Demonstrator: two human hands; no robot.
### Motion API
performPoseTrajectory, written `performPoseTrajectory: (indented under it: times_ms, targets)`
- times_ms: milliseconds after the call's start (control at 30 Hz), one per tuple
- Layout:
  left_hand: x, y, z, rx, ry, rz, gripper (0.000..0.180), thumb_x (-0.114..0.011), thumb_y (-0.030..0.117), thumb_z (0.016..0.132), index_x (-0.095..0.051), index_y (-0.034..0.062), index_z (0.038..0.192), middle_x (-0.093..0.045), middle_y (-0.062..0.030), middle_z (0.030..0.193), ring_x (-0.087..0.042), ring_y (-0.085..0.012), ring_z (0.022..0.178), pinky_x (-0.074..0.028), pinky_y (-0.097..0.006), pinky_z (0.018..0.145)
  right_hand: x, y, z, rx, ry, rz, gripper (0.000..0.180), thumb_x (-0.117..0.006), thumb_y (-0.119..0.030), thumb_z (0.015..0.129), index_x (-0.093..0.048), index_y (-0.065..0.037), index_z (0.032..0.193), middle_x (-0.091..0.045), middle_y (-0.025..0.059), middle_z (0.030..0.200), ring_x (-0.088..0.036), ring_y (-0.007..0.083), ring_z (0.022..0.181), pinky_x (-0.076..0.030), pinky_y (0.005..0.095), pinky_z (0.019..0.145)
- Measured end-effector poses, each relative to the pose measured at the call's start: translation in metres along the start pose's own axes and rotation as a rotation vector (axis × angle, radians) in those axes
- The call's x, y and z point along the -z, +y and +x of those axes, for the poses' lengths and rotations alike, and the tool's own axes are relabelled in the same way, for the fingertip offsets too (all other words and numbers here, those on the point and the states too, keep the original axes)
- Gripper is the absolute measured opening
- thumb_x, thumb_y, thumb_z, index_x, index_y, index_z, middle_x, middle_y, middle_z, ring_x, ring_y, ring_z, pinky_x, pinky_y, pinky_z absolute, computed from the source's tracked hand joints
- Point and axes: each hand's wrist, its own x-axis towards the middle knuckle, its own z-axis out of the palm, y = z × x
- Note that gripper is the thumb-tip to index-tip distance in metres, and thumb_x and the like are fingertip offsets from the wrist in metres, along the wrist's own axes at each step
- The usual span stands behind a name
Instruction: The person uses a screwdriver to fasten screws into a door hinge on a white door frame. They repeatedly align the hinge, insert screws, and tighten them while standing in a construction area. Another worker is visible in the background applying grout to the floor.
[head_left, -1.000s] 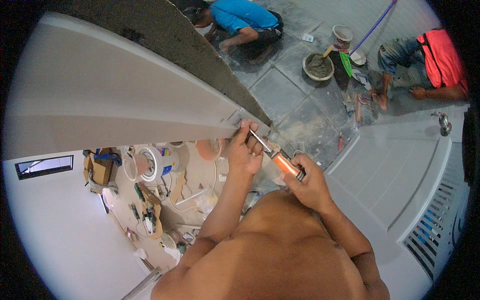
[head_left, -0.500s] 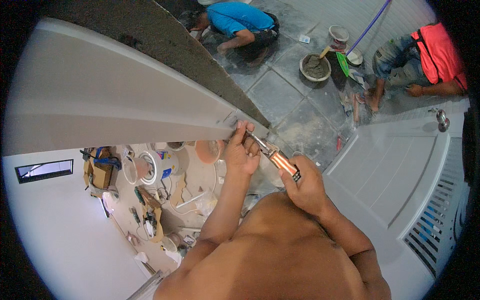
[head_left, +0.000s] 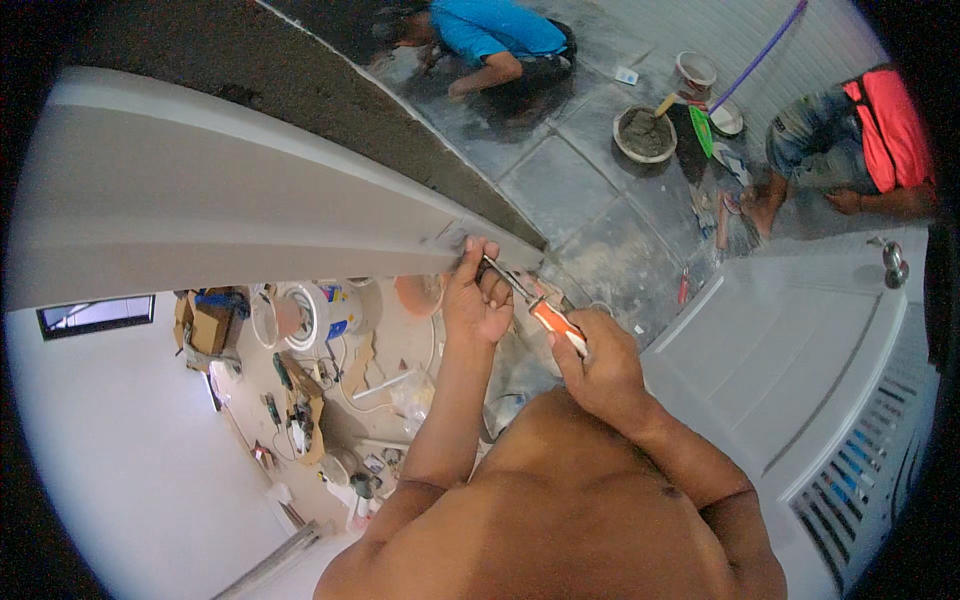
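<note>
My right hand is wrapped round the rear of a screwdriver with an orange and white handle. Its metal shaft slants up and left toward the white door frame. At the tip, the fingers of my left hand pinch together around the shaft's end, close against the frame's face. Whether a screw sits between those fingertips is hidden. Smudges mark the frame beside them.
A white panelled door with a round knob stands at the right. Beyond, a person in blue crouches, and another in red sits near a mortar bucket. Tools, buckets and cartons litter the left floor.
My right hand has turned and covers more of the handle's end. My left fingers keep their place at the frame. The whole view has shifted slightly.
</note>
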Motion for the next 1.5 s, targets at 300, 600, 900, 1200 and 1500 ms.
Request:
performPoseTrajectory:
  times_ms: [300, 600, 900, 1200, 1500]
  targets:
    - [0.005, 0.004, -0.007, -0.025, -0.111, 0.145, 0.018, -0.06, 0.022, 0.096, -0.06, 0.0068, 0.105, -0.068, -0.0084, 0.096, -0.034, -0.0043, 0.047, -0.026, -0.019, 0.04, 0.007, 0.011, 0.01, -1.264, -0.513, 1.427, 0.041, -0.055, -0.038, 0.096, -0.061, 0.002, 0.099, -0.062, 0.0106, 0.069, -0.054, 0.0169, 0.045, -0.039, 0.0276, 0.036]
    - [0.018, 0.02, -0.004, 0.142, -0.34, 0.468, 0.027, -0.055, 0.026, 0.099, -0.059, 0.0018, 0.111, -0.069, -0.0172, 0.102, -0.03, -0.0028, 0.045, -0.026, -0.019, 0.04, -0.001, 0.014, 0.003, -1.242, -0.389, 1.508, 0.035, -0.059, -0.031, 0.095, -0.056, 0.0, 0.11, -0.064, 0.0124, 0.083, -0.059, 0.0175, 0.051, -0.044, 0.0278, 0.04]
    - [0.005, 0.02, -0.009, 0.155, -0.251, 0.482, 0.027, -0.057, 0.026, 0.099, -0.059, 0.0001, 0.108, -0.068, -0.015, 0.098, -0.031, -0.003, 0.046, -0.025, -0.019, 0.04, 0.001, -0.025, -0.02, -0.294, -0.105, 0.226, 0.046, -0.07, -0.019, 0.085, -0.049, -0.005, 0.123, -0.062, 0.0124, 0.091, -0.064, 0.0307, 0.075, -0.052, 0.0438, 0.07]
    - [0.003, 0.022, -0.006, 0.085, -0.268, 0.509, 0.026, -0.059, 0.023, 0.097, -0.059, 0.0003, 0.109, -0.068, -0.0129, 0.098, -0.032, -0.0027, 0.046, -0.026, -0.018, 0.04, -0.012, -0.011, -0.024, -0.17, 0.072, 0.288, 0.026, -0.059, -0.021, 0.093, -0.054, -0.004, 0.112, -0.064, 0.0137, 0.086, -0.056, 0.0161, 0.056, -0.042, 0.0281, 0.043]
    - [0.002, 0.021, -0.007, 0.021, -0.208, 0.497, 0.022, -0.06, 0.022, 0.097, -0.064, 0.0022, 0.106, -0.069, -0.0099, 0.094, -0.032, -0.003, 0.046, -0.025, -0.019, 0.04, -0.005, -0.007, -0.023, -1.287, -0.109, 1.799, 0.032, -0.068, -0.021, 0.089, -0.053, -0.003, 0.11, -0.062, 0.0111, 0.08, -0.048, 0.0108, 0.042, -0.036, 0.0254, 0.036]
